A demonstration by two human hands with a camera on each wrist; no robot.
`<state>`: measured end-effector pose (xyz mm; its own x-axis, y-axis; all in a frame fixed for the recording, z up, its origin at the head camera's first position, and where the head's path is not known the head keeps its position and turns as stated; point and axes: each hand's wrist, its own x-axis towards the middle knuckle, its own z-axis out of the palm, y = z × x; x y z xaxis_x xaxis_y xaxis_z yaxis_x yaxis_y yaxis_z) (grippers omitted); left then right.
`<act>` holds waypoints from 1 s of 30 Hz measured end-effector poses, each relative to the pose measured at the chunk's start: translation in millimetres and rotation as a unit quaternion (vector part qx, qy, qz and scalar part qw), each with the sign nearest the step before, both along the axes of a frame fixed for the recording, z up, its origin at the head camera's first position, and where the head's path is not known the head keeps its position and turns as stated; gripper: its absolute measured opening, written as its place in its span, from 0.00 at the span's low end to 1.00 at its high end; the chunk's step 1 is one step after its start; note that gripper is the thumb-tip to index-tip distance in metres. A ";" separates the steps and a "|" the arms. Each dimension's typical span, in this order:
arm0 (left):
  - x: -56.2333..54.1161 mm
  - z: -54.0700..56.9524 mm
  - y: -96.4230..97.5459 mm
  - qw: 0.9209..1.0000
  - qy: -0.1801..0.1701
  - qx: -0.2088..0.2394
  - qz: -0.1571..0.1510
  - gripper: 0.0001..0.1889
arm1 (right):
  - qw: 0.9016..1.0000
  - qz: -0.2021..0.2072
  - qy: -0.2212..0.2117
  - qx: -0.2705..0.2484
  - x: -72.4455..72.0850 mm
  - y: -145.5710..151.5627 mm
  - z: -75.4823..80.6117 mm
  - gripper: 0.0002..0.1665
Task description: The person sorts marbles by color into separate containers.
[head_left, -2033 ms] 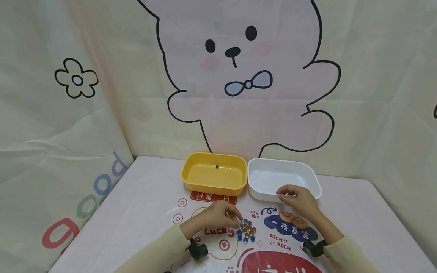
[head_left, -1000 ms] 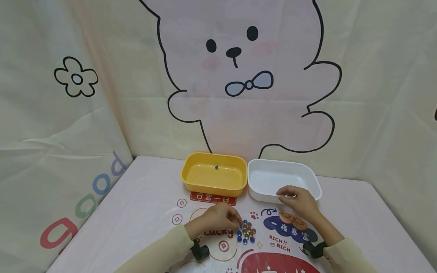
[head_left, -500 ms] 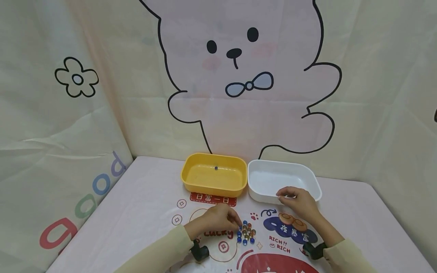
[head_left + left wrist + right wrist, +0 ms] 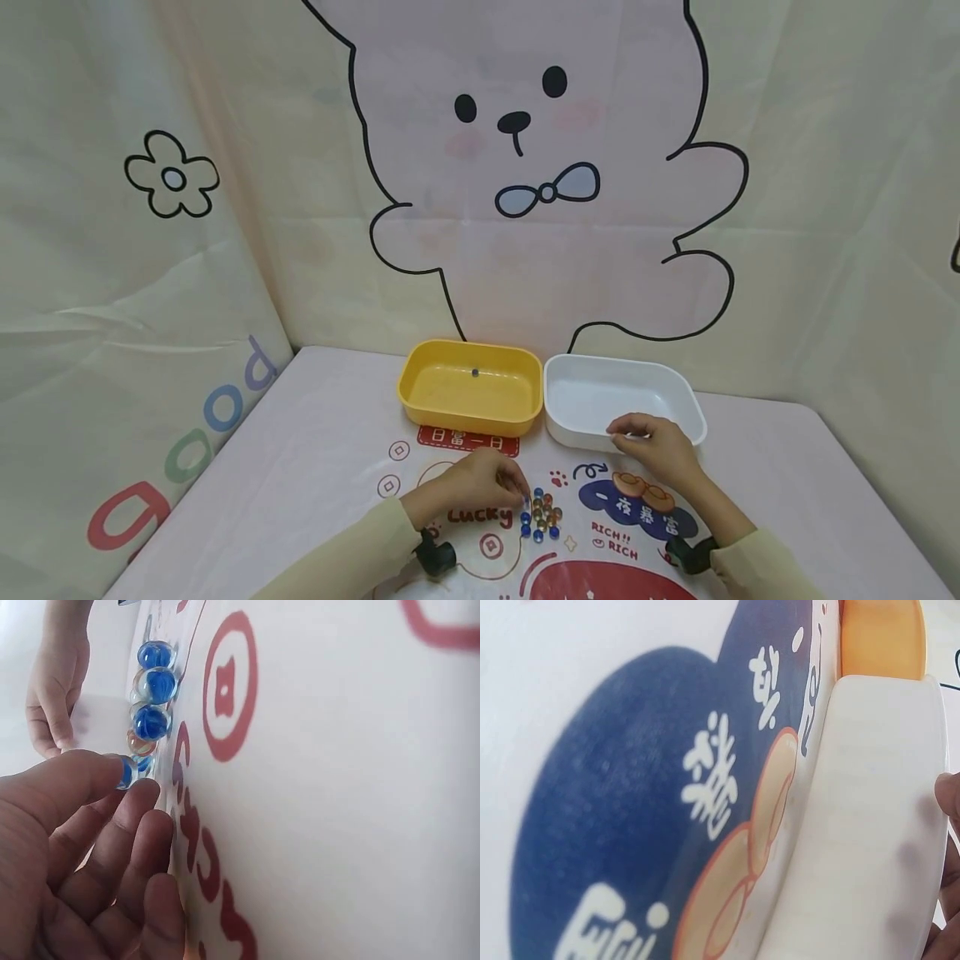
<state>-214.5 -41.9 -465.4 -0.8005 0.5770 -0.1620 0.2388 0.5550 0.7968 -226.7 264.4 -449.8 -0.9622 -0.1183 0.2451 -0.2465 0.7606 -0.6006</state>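
Note:
My left hand (image 4: 483,483) is at the left edge of a cluster of glass marbles (image 4: 538,515), blue and amber, on the printed cloth. In the left wrist view, its thumb and index finger pinch a blue marble (image 4: 126,772); the other fingers are loosely bent. Just beyond stand more blue marbles (image 4: 152,721). My right hand (image 4: 660,446) is at the near rim of a white tray (image 4: 570,433), thumb by the rim and fingers over the inner side. In the right wrist view, finger shadows show on the tray's wall (image 4: 862,817); the right fingertips are partly cut off.
A yellow tray (image 4: 450,414) adjoins the white one on the left, at the back of the table. One small dark marble (image 4: 475,372) lies in it. A hanging cloth with a printed bear (image 4: 517,267) stands behind the trays.
The left hand has shifted slightly right, in among the marbles at the cluster's left side. The right hand keeps its place at the white tray. The head view has tilted a little.

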 end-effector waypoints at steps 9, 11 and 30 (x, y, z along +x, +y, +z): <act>-4.0 9.8 -1.8 0.999 0.004 0.018 0.029 0.05 | 1.000 -0.005 -0.005 0.000 0.4 -0.7 -0.9 0.04; -7.2 12.4 -3.3 0.999 0.027 0.027 0.027 0.05 | 1.000 -0.005 -0.003 0.001 0.2 -0.9 -0.5 0.04; -34.6 63.2 -18.2 0.989 0.124 0.048 0.072 0.05 | 1.000 0.000 0.002 0.003 -0.3 -0.5 0.7 0.04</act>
<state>-249.0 -60.1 -402.2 -0.8837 0.4577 0.0982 0.3568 0.5227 0.7743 -227.0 263.9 -449.1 -0.9613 -0.1208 0.2478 -0.2494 0.7641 -0.5949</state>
